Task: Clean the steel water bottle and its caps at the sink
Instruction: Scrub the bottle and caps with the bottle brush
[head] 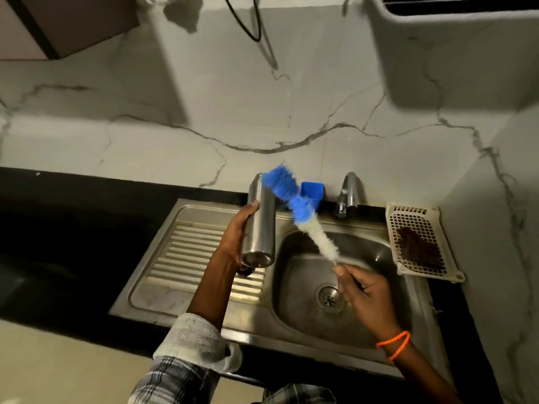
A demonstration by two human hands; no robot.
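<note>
I see the black counter (87, 199) carrying a steel sink (364, 316) with ribbed drainboard at left. Steel water bottle (261, 225) is held over the basin's left edge, base toward me, mouth tilted away; my left hand (237, 237) wraps its fingers around the body. My right hand (363, 295) pinches the wire handle of the bottle brush (297, 211), its blue tip touching the bottle mouth. White basket (420, 240) sits right of the tap (350, 193)
</note>
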